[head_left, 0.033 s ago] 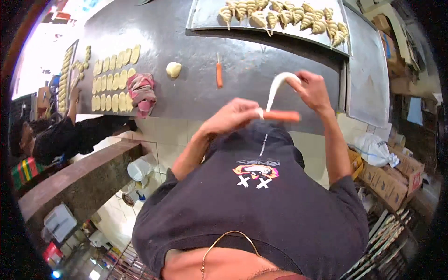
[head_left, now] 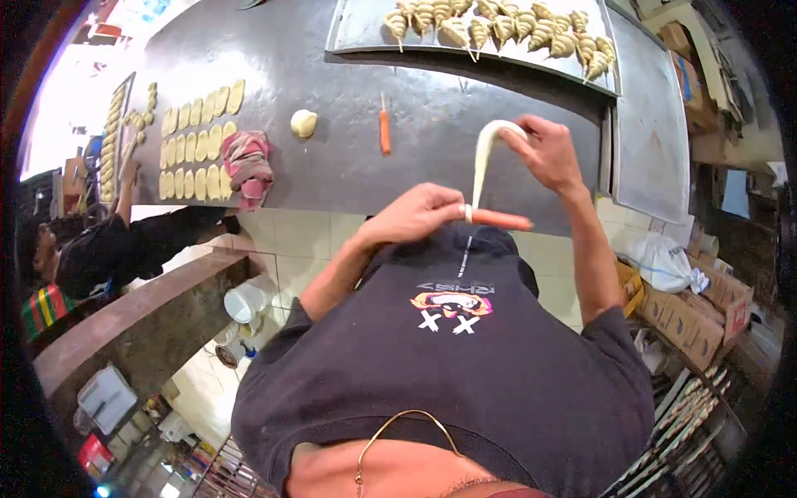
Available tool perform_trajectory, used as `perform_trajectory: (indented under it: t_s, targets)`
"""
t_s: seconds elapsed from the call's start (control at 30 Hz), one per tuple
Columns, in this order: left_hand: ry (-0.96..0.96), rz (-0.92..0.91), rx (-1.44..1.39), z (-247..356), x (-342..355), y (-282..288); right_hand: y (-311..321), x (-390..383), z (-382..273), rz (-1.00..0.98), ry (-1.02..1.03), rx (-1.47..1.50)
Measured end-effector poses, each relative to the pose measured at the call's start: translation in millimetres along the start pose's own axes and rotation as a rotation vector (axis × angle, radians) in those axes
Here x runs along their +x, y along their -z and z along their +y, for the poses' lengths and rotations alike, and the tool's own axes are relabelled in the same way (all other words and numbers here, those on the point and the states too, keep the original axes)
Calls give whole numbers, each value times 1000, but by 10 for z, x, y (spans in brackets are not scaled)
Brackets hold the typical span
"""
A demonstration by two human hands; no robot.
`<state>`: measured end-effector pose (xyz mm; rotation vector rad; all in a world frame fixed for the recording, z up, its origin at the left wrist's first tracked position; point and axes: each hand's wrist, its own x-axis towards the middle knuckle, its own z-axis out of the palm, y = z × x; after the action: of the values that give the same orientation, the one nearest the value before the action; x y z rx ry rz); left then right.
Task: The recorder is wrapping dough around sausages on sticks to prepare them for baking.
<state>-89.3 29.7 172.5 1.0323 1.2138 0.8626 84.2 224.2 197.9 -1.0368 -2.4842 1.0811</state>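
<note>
My left hand [head_left: 423, 214] grips an orange sausage-like stick [head_left: 498, 217], held crosswise near the bench's front edge, with pale dough looped round it beside my fingers. From that loop a long dough strip [head_left: 481, 166] rises and arches over into my right hand [head_left: 544, 149], whose fingers pinch it above and right of the stick. Behind my hands on the grey metal bench [head_left: 332, 183] lie a similar orange piece [head_left: 383, 131] with a thin rod at its far end and a lump of dough [head_left: 303, 123].
A tray [head_left: 349, 37] of spiral-wrapped dough pieces is at the back. Rows of flat dough ovals [head_left: 195, 149] and a pink cloth [head_left: 247, 166] are left. A co-worker [head_left: 100, 249] reaches toward dough there. Buckets [head_left: 245, 303] and a ledge are below left; boxes [head_left: 681, 324] right.
The stick in my left hand has dropped slightly and tilted, its right end lower. The dough strip stays stretched up to my right hand, which has risen a little.
</note>
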Motion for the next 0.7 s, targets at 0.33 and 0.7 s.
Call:
perform_trajectory:
  t_s: [0.33,0.7]
  targets:
    - [-35,337,-829,-209,-183,408,-173,-266,-53,-446,-98,16]
    - [92,478,-486,-210,-219,389,-248,-353,-317,-644,8,271]
